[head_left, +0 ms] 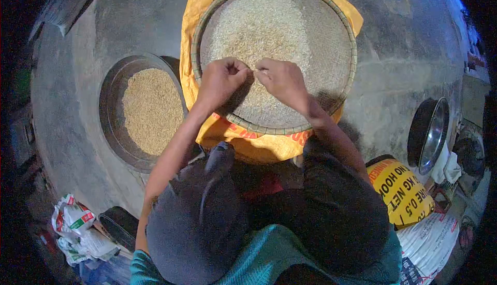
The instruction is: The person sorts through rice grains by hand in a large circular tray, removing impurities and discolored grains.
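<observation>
A round woven winnowing tray point(354, 52) with a bamboo rim holds a spread of pale rice grains point(261, 10), with browner unhusked grains point(259, 41) toward its middle. Over the near half of the tray, my left hand point(222, 80) is closed, thumb and fingertips pinched together. Just right of it, my right hand point(284, 80) is also closed in a pinch, and the fingertips of both hands nearly meet. Whatever sits between the fingers is too small to make out. Under the tray lies a yellow-orange sack point(282, 147) with red print.
A dark round basin point(111, 134) of brown grain point(152, 111) stands on the concrete floor at left. At right are a metal bowl point(434, 134) tipped on its side, a yellow printed sack point(401, 191) and a white sack point(429, 243). Plastic bags point(77, 217) lie lower left.
</observation>
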`<state>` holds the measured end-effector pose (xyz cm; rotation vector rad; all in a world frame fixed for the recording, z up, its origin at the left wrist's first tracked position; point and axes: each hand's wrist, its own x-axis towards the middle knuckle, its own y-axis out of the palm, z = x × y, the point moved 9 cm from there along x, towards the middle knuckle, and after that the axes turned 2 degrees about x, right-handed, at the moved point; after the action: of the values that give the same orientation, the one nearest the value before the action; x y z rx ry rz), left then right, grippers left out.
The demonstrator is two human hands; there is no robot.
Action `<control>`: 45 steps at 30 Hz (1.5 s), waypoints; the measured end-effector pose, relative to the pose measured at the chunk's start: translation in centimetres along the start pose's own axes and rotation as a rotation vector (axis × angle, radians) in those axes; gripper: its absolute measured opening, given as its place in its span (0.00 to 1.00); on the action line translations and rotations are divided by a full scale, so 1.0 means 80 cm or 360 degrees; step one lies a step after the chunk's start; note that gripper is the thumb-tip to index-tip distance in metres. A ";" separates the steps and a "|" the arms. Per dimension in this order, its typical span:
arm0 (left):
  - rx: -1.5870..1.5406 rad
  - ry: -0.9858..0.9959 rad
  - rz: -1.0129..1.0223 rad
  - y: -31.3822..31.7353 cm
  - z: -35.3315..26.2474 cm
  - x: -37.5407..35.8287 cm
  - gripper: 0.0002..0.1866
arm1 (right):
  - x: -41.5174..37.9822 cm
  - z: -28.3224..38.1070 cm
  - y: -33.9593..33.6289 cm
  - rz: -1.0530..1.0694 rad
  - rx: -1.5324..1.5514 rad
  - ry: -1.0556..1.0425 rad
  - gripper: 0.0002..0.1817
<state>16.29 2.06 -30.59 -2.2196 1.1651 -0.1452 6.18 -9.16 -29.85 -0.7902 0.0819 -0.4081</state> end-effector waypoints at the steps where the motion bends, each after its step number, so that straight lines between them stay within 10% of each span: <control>1: -0.0302 -0.0121 0.0020 0.003 0.018 0.005 0.10 | 0.000 0.000 0.006 0.0057 -0.0108 -0.0018 0.09; 6: -0.1469 -0.0565 0.0174 -0.012 0.030 0.001 0.10 | 0.004 -0.010 -0.009 0.0187 0.0420 0.0200 0.08; 9: -0.1811 -0.0574 0.0210 -0.020 0.022 0.001 0.09 | -0.004 -0.028 0.005 0.0472 0.2108 0.0635 0.03; 12: -0.1939 -0.0594 0.0159 -0.022 0.025 -0.001 0.09 | -0.005 -0.029 0.003 0.0458 0.2287 0.0667 0.05; 13: -0.1909 -0.0517 0.0254 -0.019 0.021 -0.001 0.10 | -0.006 -0.028 0.010 0.0463 0.2285 0.0668 0.05; 15: -0.1776 -0.0504 0.0224 -0.016 0.023 0.001 0.10 | 0.000 -0.028 0.005 0.0232 0.0797 0.0411 0.09; 22: -0.0410 -0.0169 0.0108 -0.012 0.018 -0.006 0.09 | -0.007 0.024 0.029 0.0347 -0.0087 -0.0037 0.11; 29: 0.0322 0.0151 -0.0016 -0.012 -0.007 -0.020 0.13 | -0.011 -0.029 0.019 0.0536 0.1658 0.0801 0.06; 33: 0.0216 0.0122 0.0000 -0.009 -0.002 -0.016 0.11 | -0.005 -0.023 0.009 0.0540 0.2321 0.0616 0.08; 38: -0.0720 -0.0199 0.0004 -0.015 0.023 -0.005 0.05 | -0.005 -0.016 -0.005 0.0308 0.0299 0.0315 0.09; 45: -0.1546 -0.0382 0.0162 -0.018 0.024 -0.007 0.09 | -0.003 -0.007 0.006 0.0233 0.0000 0.0059 0.09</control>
<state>17.69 3.99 -31.24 -2.8399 1.3693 0.8822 6.02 -9.16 -30.58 -0.7713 0.1732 -0.2838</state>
